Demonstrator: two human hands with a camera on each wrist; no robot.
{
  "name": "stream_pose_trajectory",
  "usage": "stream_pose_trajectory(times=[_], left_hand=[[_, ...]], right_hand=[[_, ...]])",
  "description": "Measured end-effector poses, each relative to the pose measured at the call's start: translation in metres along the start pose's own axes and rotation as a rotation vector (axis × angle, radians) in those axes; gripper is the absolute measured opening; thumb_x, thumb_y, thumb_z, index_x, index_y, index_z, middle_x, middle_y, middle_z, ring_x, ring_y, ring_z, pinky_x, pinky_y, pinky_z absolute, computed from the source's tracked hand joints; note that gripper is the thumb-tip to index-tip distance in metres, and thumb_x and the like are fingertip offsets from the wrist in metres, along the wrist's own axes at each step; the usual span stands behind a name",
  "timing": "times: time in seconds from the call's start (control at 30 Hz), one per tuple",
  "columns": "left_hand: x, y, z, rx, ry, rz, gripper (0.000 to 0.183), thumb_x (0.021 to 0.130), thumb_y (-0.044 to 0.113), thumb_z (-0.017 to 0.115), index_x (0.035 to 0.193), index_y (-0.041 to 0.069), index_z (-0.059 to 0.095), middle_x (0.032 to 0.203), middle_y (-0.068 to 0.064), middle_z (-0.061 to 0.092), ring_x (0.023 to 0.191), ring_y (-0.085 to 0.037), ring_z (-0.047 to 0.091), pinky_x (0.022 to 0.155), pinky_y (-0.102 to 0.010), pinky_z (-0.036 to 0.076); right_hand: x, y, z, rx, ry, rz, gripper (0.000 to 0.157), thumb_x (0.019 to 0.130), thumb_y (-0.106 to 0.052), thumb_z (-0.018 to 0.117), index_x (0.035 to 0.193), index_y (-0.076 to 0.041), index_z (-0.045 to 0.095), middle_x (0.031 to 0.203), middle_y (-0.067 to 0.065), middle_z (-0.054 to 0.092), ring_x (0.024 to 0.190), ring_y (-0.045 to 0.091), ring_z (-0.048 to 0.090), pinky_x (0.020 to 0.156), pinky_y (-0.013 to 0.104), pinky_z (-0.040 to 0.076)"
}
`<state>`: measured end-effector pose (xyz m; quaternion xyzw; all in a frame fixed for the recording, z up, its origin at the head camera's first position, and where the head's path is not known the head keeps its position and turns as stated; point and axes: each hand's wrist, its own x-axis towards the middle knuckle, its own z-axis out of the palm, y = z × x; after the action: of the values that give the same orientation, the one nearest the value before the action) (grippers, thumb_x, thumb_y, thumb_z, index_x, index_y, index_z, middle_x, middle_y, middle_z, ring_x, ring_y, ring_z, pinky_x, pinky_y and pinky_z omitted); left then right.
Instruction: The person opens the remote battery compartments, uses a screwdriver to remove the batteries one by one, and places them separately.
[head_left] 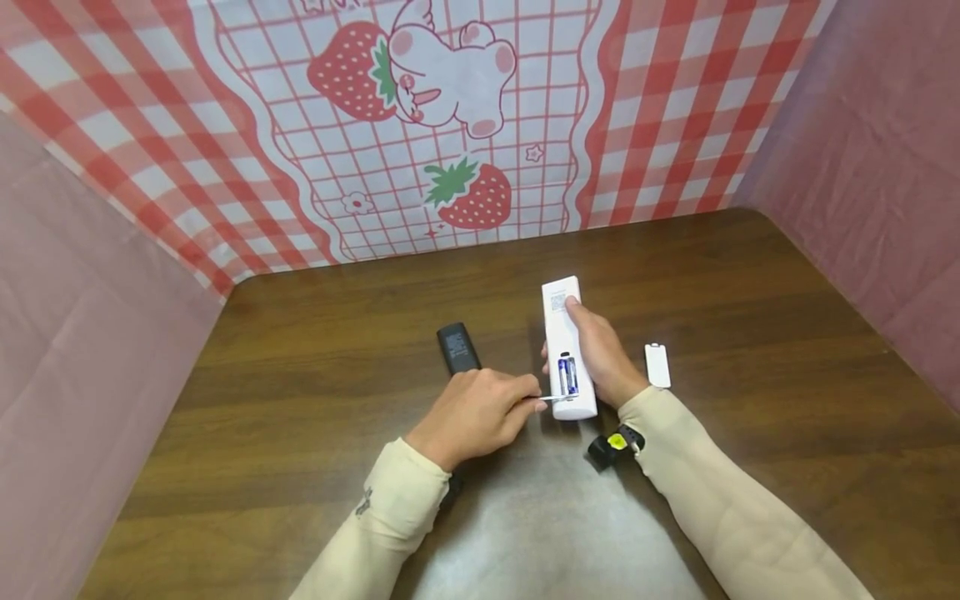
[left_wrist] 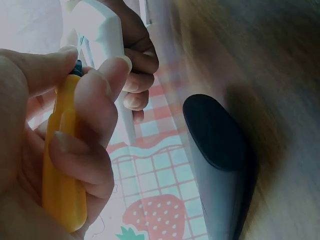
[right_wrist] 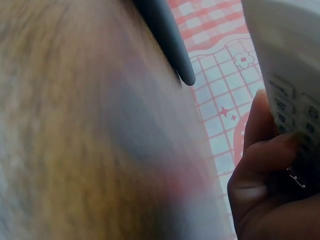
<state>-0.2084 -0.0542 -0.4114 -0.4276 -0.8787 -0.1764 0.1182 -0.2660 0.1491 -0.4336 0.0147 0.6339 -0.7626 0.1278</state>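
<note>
My right hand (head_left: 606,354) grips a white remote control (head_left: 561,333), its back facing up and its thumb along the side. Two blue batteries (head_left: 567,377) sit side by side in the uncovered compartment at the near end. Between the thumb and fingers of my left hand (head_left: 480,414) is a screwdriver with a yellow handle (left_wrist: 64,190). Its thin metal shaft (head_left: 553,398) reaches across to the near end of the batteries. The right wrist view shows the remote's button side (right_wrist: 287,102), with fingers curled against it.
A dark remote-like device (head_left: 457,343) lies on the wooden table (head_left: 322,400), just beyond my left hand. To the right of my right wrist lies a white battery cover (head_left: 657,365). A checkered strawberry-print cloth (head_left: 645,125) hangs behind the table, with pink cloth at both sides.
</note>
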Motion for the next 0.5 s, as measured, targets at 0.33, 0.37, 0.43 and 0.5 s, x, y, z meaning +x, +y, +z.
stream_pose_trajectory(times=[0.33,0.37,0.43,0.5], left_hand=[[0.0010,0.0011,0.0000,0.036,-0.023,-0.015,0.021,0.100,0.028,0.062,0.082,0.018,0.058,0.063,0.012,0.048,0.055,-0.007,0.049,0.051,-0.026,0.041],[0.0011,0.0009,0.0001,0.040,-0.020,-0.017,0.021,0.100,0.027,0.062,0.082,0.018,0.057,0.063,0.012,0.048,0.055,-0.007,0.049,0.051,-0.027,0.041],[0.0011,0.0008,-0.0008,0.045,-0.008,-0.018,0.021,0.100,0.027,0.063,0.081,0.017,0.057,0.064,0.011,0.049,0.056,-0.008,0.050,0.051,-0.028,0.043],[0.0008,0.0010,-0.0025,0.040,0.002,-0.020,0.021,0.099,0.026,0.064,0.081,0.017,0.057,0.064,0.011,0.050,0.056,-0.008,0.050,0.052,-0.028,0.044]], right_hand=[[-0.0003,0.0006,0.0014,-0.034,0.018,-0.019,0.057,0.106,-0.055,0.032,0.118,-0.002,0.048,0.081,0.014,0.061,0.059,0.023,0.064,0.058,0.038,0.056],[-0.0003,0.0006,0.0017,-0.038,0.020,-0.019,0.057,0.106,-0.055,0.032,0.118,-0.002,0.048,0.081,0.014,0.061,0.058,0.023,0.063,0.057,0.038,0.056],[-0.0006,0.0002,0.0027,-0.037,0.019,-0.019,0.057,0.106,-0.054,0.032,0.118,-0.001,0.048,0.080,0.014,0.061,0.058,0.023,0.063,0.057,0.038,0.056],[-0.0010,-0.0005,0.0039,-0.035,0.015,-0.021,0.056,0.106,-0.053,0.032,0.117,-0.001,0.049,0.079,0.014,0.061,0.057,0.023,0.063,0.057,0.038,0.056]])
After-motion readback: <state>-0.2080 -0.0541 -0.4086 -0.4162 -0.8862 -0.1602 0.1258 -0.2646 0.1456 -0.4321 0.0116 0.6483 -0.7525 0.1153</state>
